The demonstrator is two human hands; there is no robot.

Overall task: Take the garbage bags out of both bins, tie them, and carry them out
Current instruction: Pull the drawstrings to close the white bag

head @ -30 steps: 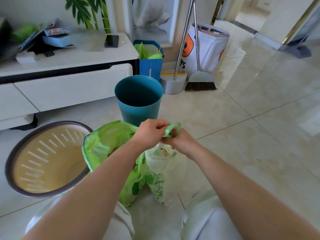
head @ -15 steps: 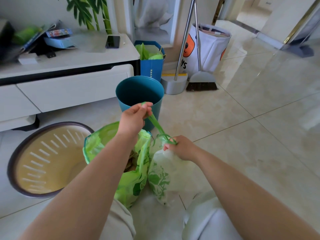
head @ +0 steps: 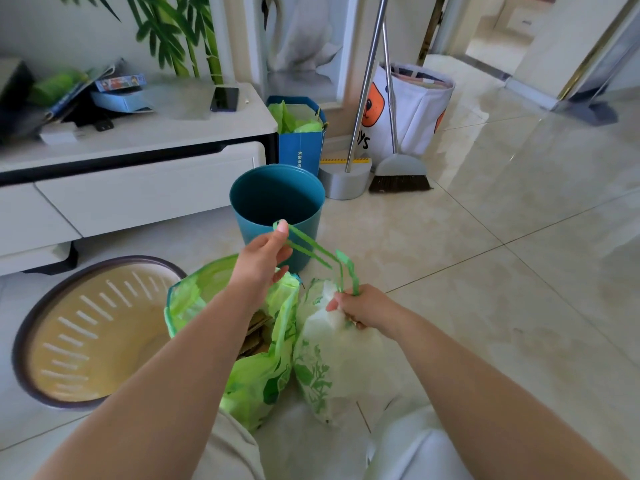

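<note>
Both bins emptied, by the look of it: teal bin [head: 277, 209] upright at centre far with a bare dark inside, and slatted beige bin [head: 93, 329] at near left with no liner in view. Both bags out and down on the tiled floor [head: 485, 271] between the knees. White bag [head: 332, 355] on the right, printed with green leaves, gathered at the neck under the right hand [head: 363, 308], which is clenched on the bunched top. Green drawstring [head: 311, 249] running from that neck up and to the left, pinched at its far end between thumb and fingertips of the left hand [head: 263, 258] and drawn fairly taut just in front of the teal bin. Tying of this bag apparently under way, with no finished knot visible. Green bag [head: 256, 372] touching the white one on its left side, mouth wide open, brown cardboard-like scraps showing inside, so probably untouched as far as tying goes. Left to do, judging from this: cinch and knot the white bag, close and tie the green one, then lift both and carry them out, perhaps by the open passage at far right. Roughly at the halfway mark.
</note>
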